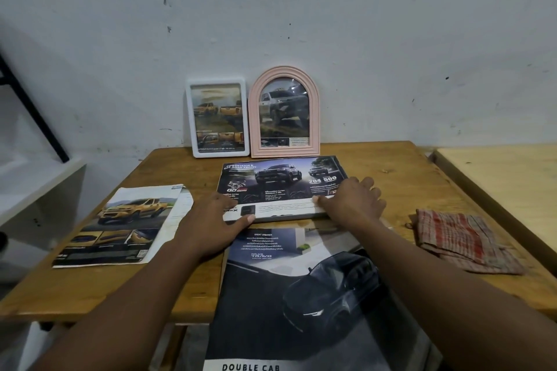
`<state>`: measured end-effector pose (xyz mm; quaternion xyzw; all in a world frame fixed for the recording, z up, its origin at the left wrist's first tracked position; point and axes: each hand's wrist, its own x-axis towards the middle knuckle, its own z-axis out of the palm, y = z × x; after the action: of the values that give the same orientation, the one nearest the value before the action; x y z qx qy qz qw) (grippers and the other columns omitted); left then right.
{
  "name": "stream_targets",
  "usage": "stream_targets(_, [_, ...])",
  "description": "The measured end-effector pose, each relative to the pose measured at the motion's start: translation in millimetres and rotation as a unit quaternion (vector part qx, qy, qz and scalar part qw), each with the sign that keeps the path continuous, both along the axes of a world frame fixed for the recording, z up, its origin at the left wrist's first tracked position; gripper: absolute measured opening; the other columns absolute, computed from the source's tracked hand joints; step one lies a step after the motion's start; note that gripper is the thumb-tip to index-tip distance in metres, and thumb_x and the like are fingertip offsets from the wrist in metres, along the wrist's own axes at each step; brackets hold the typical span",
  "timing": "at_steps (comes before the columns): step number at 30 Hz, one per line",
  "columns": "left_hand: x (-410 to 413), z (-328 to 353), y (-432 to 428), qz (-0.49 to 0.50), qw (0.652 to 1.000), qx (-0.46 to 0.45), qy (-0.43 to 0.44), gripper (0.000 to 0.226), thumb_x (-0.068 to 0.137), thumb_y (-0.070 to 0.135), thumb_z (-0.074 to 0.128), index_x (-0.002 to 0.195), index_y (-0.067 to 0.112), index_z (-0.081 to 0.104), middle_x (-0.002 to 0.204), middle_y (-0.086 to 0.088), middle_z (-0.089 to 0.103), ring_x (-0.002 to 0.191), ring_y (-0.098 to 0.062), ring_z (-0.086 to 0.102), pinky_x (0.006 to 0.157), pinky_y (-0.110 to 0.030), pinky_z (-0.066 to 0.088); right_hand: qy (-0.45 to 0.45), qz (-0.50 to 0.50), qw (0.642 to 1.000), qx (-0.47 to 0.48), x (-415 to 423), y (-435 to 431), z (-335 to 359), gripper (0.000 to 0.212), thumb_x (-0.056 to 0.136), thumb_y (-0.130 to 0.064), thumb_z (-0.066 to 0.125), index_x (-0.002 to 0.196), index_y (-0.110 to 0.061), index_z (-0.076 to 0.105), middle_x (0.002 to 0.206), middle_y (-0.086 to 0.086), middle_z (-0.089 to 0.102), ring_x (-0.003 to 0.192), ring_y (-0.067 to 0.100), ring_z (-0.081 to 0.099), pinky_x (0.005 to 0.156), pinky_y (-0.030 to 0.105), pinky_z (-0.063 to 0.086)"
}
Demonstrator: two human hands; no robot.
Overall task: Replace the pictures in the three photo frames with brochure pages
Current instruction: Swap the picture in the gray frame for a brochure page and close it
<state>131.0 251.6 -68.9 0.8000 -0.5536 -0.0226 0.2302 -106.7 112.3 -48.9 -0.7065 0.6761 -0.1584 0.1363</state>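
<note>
— On the table (391, 166), what is that lying face up in the middle?

— A flat frame (283, 187) with a brochure page of dark pickups already showing in it. I'll place the rest by that frame.

— Where are the hands?

— Both are on it. The left hand (211, 220) covers its near left corner, fingers laid fairly flat and the thumb against the near edge. The right hand (352, 202) lies over its right end, fingers spread and relaxed, the thumb pressing on the white strip of the page. Neither hand is wrapped round anything that I can see.

— And the other two frames?

— Just behind the flat frame, upright against the wall (301, 24): a white frame (217, 117) behind its left part and a pink arched frame (284, 111) beside that, behind its middle. The two touch or nearly touch. Each shows a truck picture.

— Anything else?

— A brochure (295, 280) with a dark car lies just in front of the flat frame and hangs over the table's near edge. A loose page (120, 226) with a yellow truck sits to the frame's left, partly under the left forearm. A checked cloth (464, 241) lies to its right, apart from it.
</note>
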Motion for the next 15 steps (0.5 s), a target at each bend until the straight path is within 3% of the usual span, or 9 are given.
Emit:
stream_targets(6, [3,1,4,0.019,1.000,-0.006,0.024,0.072,0.081,0.076,0.061,0.134,0.028,0.061,0.141,0.004,0.057,0.123,-0.018,0.056,0.095,-0.035,0.048,-0.126,-0.083,0.988,-0.030,6,-14,0,0.023,0.095,-0.029,0.060,0.111,-0.014,0.065,0.117,0.010,0.063,0.112,0.032,0.054,0.094,0.045,0.042])
stream_targets(12, [-5,2,-1,0.041,0.999,-0.011,-0.015,0.068,0.085,0.077,0.054,0.130,0.027,0.063,0.137,0.003,0.060,0.118,-0.018,0.057,0.088,-0.036,0.050,-0.082,-0.048,0.990,-0.106,1,-15,-2,0.020,0.097,-0.035,0.060,0.095,-0.017,0.070,0.090,0.005,0.071,0.082,0.027,0.062,0.084,0.042,0.049])
stream_targets(15, [-5,-1,-3,0.043,0.998,-0.016,-0.031,0.066,0.086,0.077,0.053,0.129,0.027,0.064,0.137,0.003,0.060,0.119,-0.018,0.057,0.089,-0.036,0.050,-0.030,-0.006,0.985,-0.172,-7,-17,-2,0.019,0.098,-0.032,0.056,0.099,-0.020,0.070,0.093,0.004,0.071,0.086,0.028,0.063,0.080,0.039,0.045])
